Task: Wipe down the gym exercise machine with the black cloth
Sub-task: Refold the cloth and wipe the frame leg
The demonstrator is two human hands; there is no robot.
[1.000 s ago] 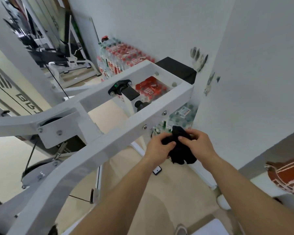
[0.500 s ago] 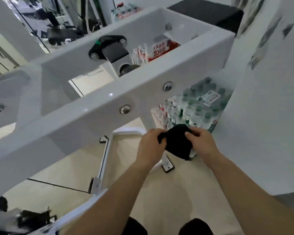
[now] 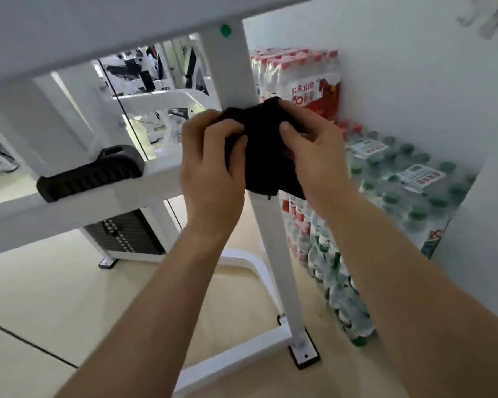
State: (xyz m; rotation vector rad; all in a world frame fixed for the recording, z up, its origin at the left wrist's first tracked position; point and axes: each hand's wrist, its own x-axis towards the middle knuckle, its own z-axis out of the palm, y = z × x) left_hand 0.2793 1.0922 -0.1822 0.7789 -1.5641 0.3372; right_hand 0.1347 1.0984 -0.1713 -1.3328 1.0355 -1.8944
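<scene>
Cloth (image 3: 262,150) (black, bunched) in curled fingers (image 3: 229,128)

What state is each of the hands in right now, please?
Left hand: closed, gripping the black cloth.
Right hand: closed, gripping the same cloth.

This is a gym. A white machine frame (image 3: 272,239) and its black weight stack (image 3: 124,234) stand here. Bottled-water packs (image 3: 400,179) line the wall (image 3: 400,67).

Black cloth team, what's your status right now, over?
Left hand and right hand both grip the bunched black fabric cloth. Cloth in front of the white metal upright post, contact unclear. Shrink-wrapped water bottle packs crowd the post's right.
</scene>
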